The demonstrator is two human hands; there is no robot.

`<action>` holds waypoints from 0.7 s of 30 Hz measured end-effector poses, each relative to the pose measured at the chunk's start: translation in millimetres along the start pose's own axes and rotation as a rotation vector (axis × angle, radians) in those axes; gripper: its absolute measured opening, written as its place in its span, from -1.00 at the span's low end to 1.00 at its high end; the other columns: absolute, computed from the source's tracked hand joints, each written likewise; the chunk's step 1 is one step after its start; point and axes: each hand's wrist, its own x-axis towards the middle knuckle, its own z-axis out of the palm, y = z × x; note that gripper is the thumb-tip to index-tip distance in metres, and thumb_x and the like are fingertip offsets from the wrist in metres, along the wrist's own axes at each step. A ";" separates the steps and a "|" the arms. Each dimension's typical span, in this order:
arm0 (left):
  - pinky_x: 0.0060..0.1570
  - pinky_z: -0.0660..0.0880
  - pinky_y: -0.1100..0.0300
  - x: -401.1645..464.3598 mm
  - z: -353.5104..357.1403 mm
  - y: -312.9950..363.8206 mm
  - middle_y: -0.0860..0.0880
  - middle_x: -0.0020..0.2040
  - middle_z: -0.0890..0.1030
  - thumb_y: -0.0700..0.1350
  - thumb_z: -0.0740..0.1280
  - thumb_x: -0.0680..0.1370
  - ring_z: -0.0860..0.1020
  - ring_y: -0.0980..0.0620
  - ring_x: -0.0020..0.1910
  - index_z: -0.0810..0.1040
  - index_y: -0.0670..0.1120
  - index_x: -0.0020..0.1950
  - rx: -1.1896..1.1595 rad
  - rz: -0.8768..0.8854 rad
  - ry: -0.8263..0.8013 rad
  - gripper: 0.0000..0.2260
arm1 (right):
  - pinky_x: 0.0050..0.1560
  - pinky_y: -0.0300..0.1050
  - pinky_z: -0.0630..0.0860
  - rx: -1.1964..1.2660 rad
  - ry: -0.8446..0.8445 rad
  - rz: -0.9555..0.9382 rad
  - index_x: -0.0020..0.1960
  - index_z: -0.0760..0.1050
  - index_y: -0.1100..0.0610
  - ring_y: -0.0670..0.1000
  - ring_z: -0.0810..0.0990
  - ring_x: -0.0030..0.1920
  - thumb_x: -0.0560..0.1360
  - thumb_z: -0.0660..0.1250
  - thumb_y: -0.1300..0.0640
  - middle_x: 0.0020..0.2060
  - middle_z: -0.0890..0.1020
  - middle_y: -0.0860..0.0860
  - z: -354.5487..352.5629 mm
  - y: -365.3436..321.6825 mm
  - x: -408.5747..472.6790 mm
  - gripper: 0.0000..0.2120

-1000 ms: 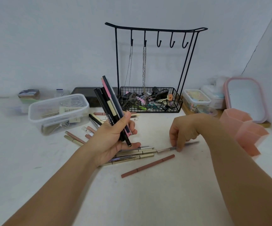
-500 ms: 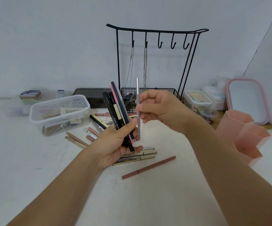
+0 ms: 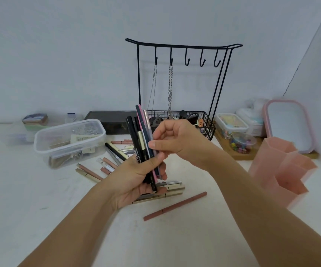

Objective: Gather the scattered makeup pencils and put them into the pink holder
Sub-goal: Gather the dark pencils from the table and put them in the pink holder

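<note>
The right hand has just slid the silver pencil into the bundle the left hand clutches; more await on the worktop, holder unfilled.

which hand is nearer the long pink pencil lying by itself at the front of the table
Left. The left hand grips the pencil bundle just up-left of the long pink pencil; the right hand is higher, at the bundle's upper part.
</note>
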 end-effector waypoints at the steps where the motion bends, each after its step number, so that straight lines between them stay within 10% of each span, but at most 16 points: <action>1: -0.38 0.58 0.08 0.2 1.7 -0.8 -0.10 -0.28 0.52 -0.01 0.51 0.41 0.56 -0.01 -0.27 0.58 -0.12 -0.09 0.008 0.003 0.011 -0.76 | -0.21 -0.15 0.59 -0.064 0.009 -0.007 -0.01 0.54 0.25 0.09 0.62 -0.28 0.40 0.56 0.23 -0.23 0.66 0.16 1.6 -1.0 0.4 -0.74; 6: -0.42 0.52 0.06 0.7 16.5 -9.3 -0.05 -0.41 0.52 -0.29 0.40 0.58 0.50 -0.01 -0.41 0.56 -0.10 -0.14 0.319 0.280 0.133 -0.86 | 0.19 -0.05 0.59 -0.008 -0.008 -0.016 0.34 0.47 0.12 0.04 0.69 0.08 0.33 0.62 0.03 0.04 0.69 0.09 26.6 -8.2 -2.5 -0.35; 9: -0.45 0.50 0.10 -3.7 20.1 -4.8 -0.05 -0.45 0.53 -0.37 0.35 0.58 0.48 -0.02 -0.49 0.51 -0.09 -0.08 0.392 0.352 0.204 -0.81 | 0.08 -0.07 0.65 -0.035 0.080 -0.126 -0.14 0.67 0.27 0.09 0.73 -0.13 0.47 0.51 0.15 -0.26 0.71 0.16 37.7 -20.0 -9.3 -0.84; 11: -0.38 0.54 0.08 -4.9 20.6 -1.2 -0.07 -0.38 0.59 -0.38 0.38 0.56 0.54 -0.06 -0.44 0.48 -0.03 -0.03 0.375 0.325 0.233 -0.76 | 0.08 0.04 0.66 -0.036 0.151 -0.141 -0.31 0.61 0.26 0.18 0.73 -0.17 0.52 0.46 0.15 -0.38 0.67 0.13 41.4 -21.6 -11.6 -0.73; 15: -0.02 0.65 0.02 -6.5 21.3 -2.3 -0.12 0.02 0.71 -0.32 0.45 0.52 0.67 -0.08 -0.01 0.57 -0.07 0.27 0.046 0.173 0.031 -0.64 | -0.06 0.07 0.69 0.075 0.353 -0.137 -0.33 0.53 0.28 0.16 0.65 -0.34 0.55 0.42 0.17 -0.47 0.59 0.14 44.1 -24.6 -23.7 -0.70; 21: 0.53 0.27 -0.09 -18.6 44.8 -19.0 -0.24 0.40 0.56 0.08 0.29 0.57 0.51 -0.20 0.40 0.53 -0.23 0.42 -0.682 0.027 -0.166 -0.48 | -0.20 -0.15 0.60 0.232 0.677 -0.162 -0.31 0.51 0.21 0.05 0.57 -0.37 0.53 0.44 0.14 -0.45 0.55 0.10 35.8 -24.8 -69.3 -0.71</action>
